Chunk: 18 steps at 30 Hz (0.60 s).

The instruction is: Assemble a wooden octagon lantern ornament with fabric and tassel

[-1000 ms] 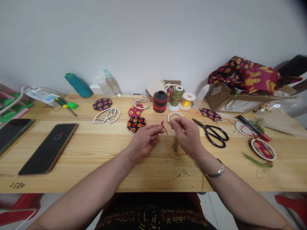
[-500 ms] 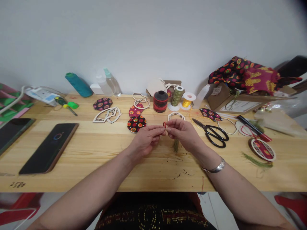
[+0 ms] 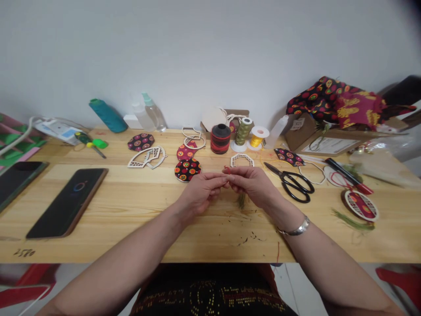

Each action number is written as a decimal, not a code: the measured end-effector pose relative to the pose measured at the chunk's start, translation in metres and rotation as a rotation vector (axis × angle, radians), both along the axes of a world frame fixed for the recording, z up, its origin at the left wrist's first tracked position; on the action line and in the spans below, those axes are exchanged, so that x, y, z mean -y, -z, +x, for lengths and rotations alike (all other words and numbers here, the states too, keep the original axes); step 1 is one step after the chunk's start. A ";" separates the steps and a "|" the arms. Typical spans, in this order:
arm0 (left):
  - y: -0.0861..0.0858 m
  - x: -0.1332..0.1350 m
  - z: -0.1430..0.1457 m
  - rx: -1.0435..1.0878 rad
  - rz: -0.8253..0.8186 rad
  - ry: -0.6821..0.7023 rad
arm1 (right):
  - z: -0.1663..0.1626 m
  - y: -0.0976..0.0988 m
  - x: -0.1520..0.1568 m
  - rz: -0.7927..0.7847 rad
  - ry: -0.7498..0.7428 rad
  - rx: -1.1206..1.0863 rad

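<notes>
Over the middle of the wooden table, my left hand (image 3: pixel 204 189) and my right hand (image 3: pixel 250 183) meet fingertip to fingertip. Both are closed in a pinch on a thin red cord (image 3: pixel 226 169), of which only a small bit shows above the fingers. Below my right hand, a tuft of green thread (image 3: pixel 241 201) is partly hidden. Just beyond the hands lie a black patterned fabric disc (image 3: pixel 187 170) and a pale openwork frame (image 3: pixel 242 160). Black-handled scissors (image 3: pixel 292 182) rest to the right of my right hand.
Behind stand a red-and-black thread spool (image 3: pixel 220 139), a green thread cone (image 3: pixel 244 131) and a yellow spool (image 3: pixel 258 137). Phones (image 3: pixel 70 202) lie at left. At right are an oval fabric pendant (image 3: pixel 361 205), a marker (image 3: pixel 348 175) and a cardboard box (image 3: pixel 332 142) with patterned cloth.
The red loop between my fingertips has sunk lower and shows less, with my fingers pressed closer together. Everything else on the table stays in place.
</notes>
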<state>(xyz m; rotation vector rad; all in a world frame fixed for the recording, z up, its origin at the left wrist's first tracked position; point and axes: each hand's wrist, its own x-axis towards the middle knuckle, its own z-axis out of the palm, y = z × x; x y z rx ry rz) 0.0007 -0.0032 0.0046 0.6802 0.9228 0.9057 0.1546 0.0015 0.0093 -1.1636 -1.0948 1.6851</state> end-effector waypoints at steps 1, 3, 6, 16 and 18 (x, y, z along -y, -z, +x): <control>0.000 0.000 0.000 -0.001 -0.002 0.006 | 0.000 0.000 0.000 0.004 0.010 0.002; 0.000 0.000 -0.001 -0.002 0.000 0.007 | -0.001 -0.001 0.000 0.020 0.031 0.006; 0.000 -0.001 -0.001 -0.002 0.005 0.009 | -0.001 -0.002 0.000 0.043 0.058 0.019; -0.002 -0.001 0.001 -0.011 0.002 0.016 | 0.000 0.000 -0.001 0.366 0.096 0.361; -0.002 0.000 0.001 -0.024 0.016 0.014 | 0.000 0.001 0.000 0.458 0.095 0.437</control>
